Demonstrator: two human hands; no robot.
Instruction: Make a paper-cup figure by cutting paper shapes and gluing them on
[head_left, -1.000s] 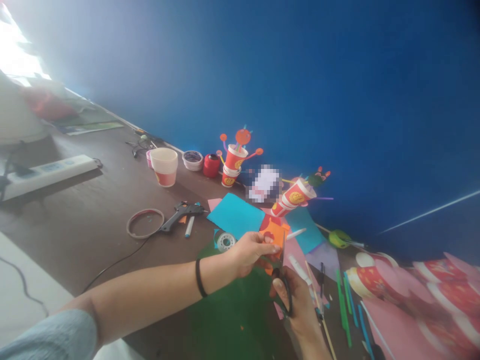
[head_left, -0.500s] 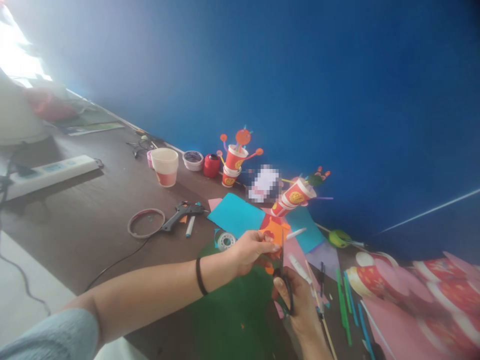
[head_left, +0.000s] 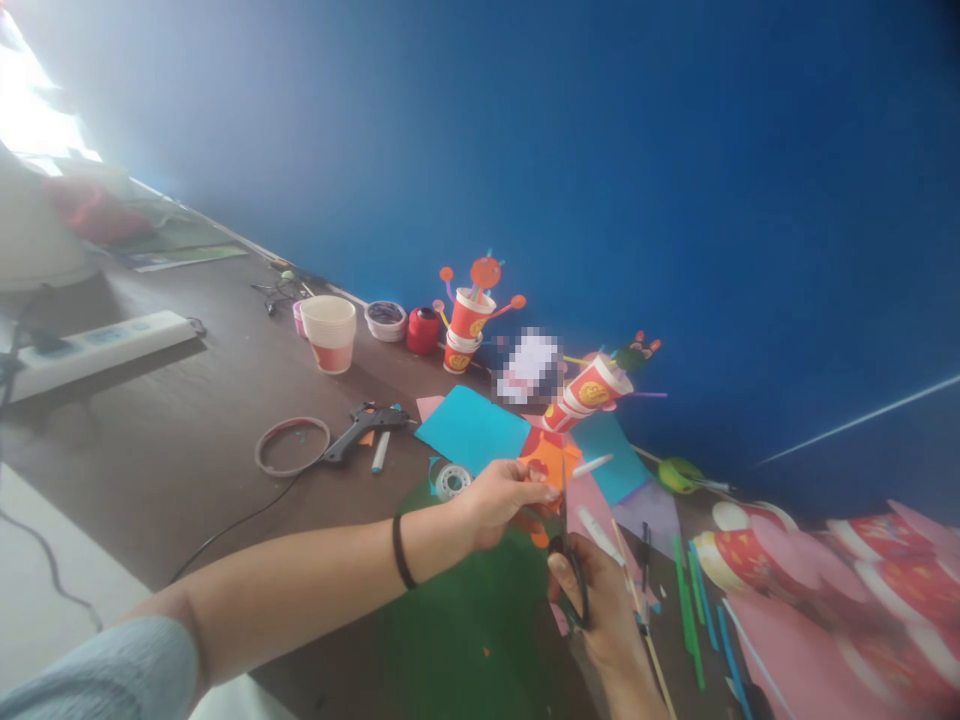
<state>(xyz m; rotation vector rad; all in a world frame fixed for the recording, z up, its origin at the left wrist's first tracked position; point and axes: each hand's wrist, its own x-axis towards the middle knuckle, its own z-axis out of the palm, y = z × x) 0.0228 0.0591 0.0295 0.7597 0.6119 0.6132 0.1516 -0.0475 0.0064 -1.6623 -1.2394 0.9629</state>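
A piece of orange paper (head_left: pixel 551 460) is pinched in my left hand (head_left: pixel 501 503), between thumb and fingers. My right hand (head_left: pixel 600 600) grips a pair of black-handled scissors (head_left: pixel 578 588), thumb and fingers in the loops. The blades point away from me and lie at the paper's right edge, close to my left fingertips. How far apart the blades are is hard to make out. Below both hands spreads a dark green sheet (head_left: pixel 472 630). A white roll of tape (head_left: pixel 453 482) lies just left of my left hand.
A black glue gun (head_left: pixel 360 432) and a tape ring (head_left: pixel 292 447) lie to the left, near stacked paper cups (head_left: pixel 331 335). Red cup figures (head_left: pixel 471 318) stand by the blue wall. Blue paper (head_left: pixel 474 430) lies behind my hands; green sticks (head_left: pixel 688 615) lie at the right.
Almost nothing differs. My left hand still holds the orange paper, and the scissors in my right hand have barely shifted.
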